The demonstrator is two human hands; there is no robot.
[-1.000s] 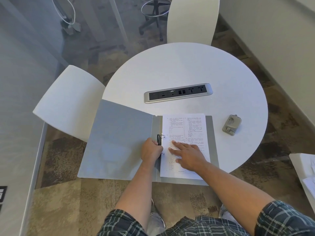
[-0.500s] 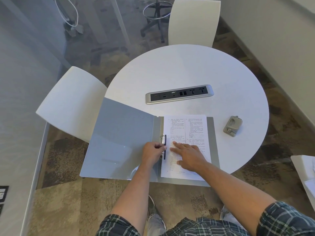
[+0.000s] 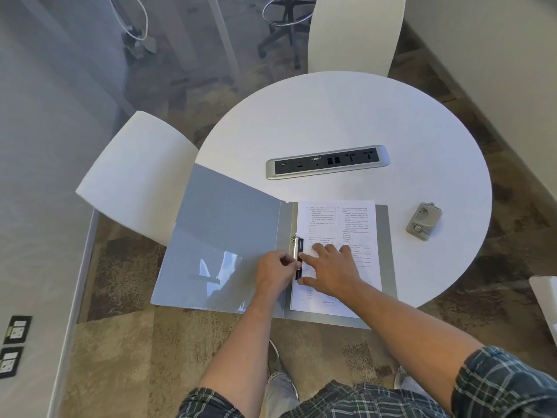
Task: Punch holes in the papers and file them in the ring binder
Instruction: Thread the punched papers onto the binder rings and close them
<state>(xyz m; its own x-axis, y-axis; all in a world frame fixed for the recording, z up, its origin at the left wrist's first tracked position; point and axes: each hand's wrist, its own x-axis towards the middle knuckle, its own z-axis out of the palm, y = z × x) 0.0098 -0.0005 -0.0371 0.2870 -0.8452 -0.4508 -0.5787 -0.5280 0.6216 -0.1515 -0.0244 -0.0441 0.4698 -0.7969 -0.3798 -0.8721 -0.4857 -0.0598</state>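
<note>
A grey ring binder lies open at the near edge of the round white table, its left cover overhanging the edge. Printed white papers lie on its right half, beside the metal ring and black clamp bar. My left hand pinches that clamp bar at the spine. My right hand lies flat with spread fingers on the papers, fingertips touching the bar. A grey hole punch sits on the table to the right, apart from both hands.
A silver power and socket strip is set into the table behind the binder. White chairs stand at the left and at the far side. Another white surface shows at the right edge. Carpet lies below.
My left hand has shifted slightly right onto the clamp bar, and my right hand has slid left until its fingertips reach the bar. The papers, binder and hole punch lie as before.
</note>
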